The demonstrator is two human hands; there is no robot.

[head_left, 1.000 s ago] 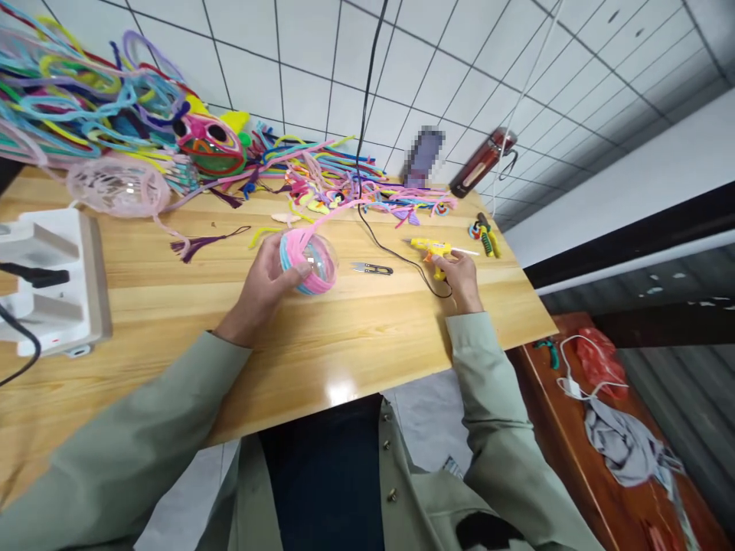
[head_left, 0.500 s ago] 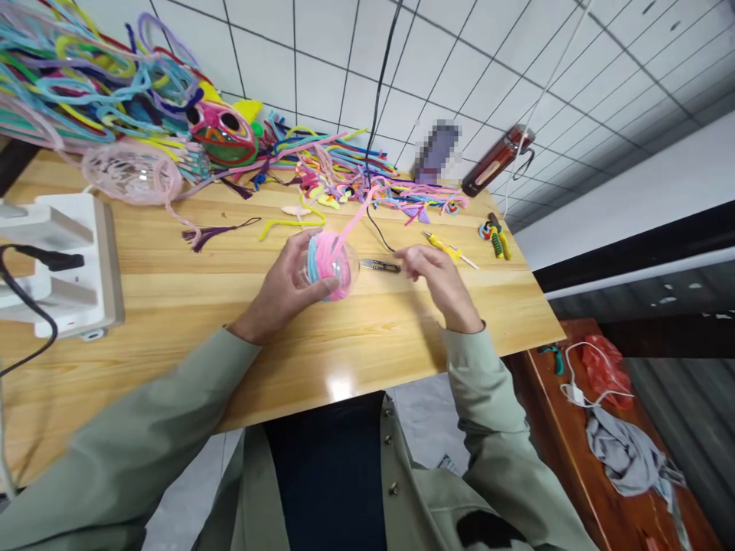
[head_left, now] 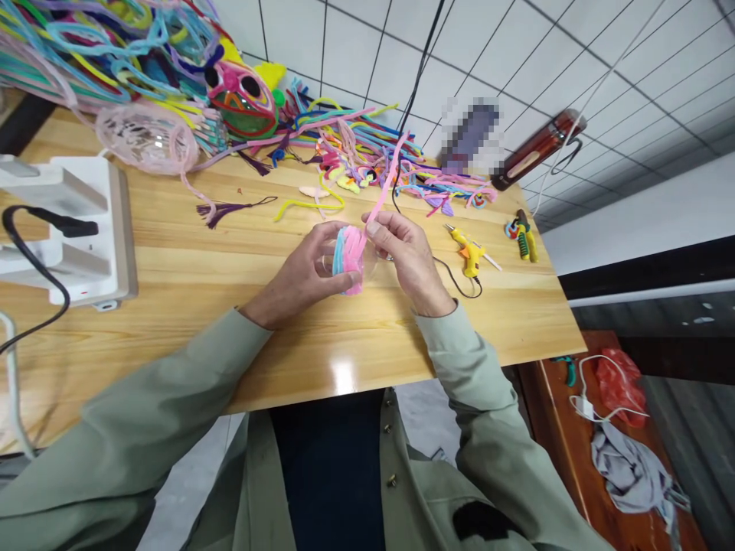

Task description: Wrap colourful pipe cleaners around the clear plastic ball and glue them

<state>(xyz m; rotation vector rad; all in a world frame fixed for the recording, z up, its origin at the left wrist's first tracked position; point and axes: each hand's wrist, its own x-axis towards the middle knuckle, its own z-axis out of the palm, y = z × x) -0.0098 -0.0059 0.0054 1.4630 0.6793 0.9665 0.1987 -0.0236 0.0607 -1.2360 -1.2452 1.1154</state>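
Note:
My left hand point(head_left: 307, 269) is wrapped round a clear, rounded plastic piece point(head_left: 371, 264), with its thumb across the front. Blue and pink pipe cleaners are wound side by side round its middle. One pink pipe cleaner point(head_left: 393, 177) sticks up from the winding toward the wall. My right hand point(head_left: 406, 256) pinches this strand low down, close to the clear piece, between thumb and fingers. The small thread snips are almost wholly hidden behind the right hand. Right of that hand lies a yellow glue gun point(head_left: 472, 256) with a white glue stick in its back.
Bundles of coloured pipe cleaners point(head_left: 344, 126) line the wall, beside a masked figure point(head_left: 244, 99). A pale pink wrapped clear form point(head_left: 143, 138), purple tassel point(head_left: 230, 208), power strip point(head_left: 95, 229), pliers point(head_left: 524, 237) and red flask point(head_left: 540, 149) surround the work area.
My right hand has moved left from beside the snips and now grips the pink pipe cleaner, which stands more upright. The view has shifted, showing more of the glue gun.

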